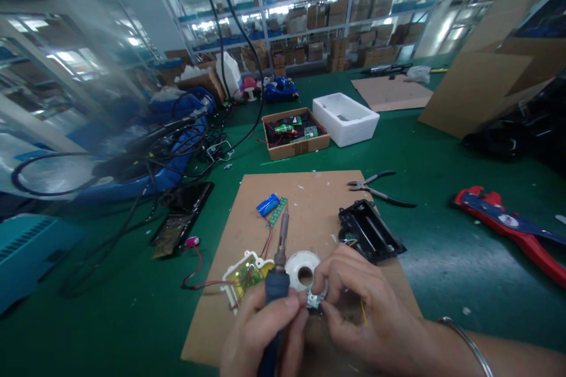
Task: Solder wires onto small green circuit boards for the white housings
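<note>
My left hand (265, 330) is closed around a soldering iron (277, 284), its tip pointing up and away from me. Its fingertips also touch a small circuit board (313, 299). My right hand (367, 306) pinches that board from the other side, and a thin yellow wire (364, 312) shows below its fingers. Just behind the hands lies a white spool (295, 266). To the left is a white-framed housing (241, 277) with a green board inside and red and black wires. A black plastic battery holder (371, 230) sits beyond my right hand.
A brown board (309, 200) lies under the work. On it are a blue cylinder (267, 205), a green strip board (277, 213) and cutting pliers (375, 188). Farther back stand a cardboard tray (298, 149) and a white foam box (354, 132). A red-handled tool (508, 227) lies right.
</note>
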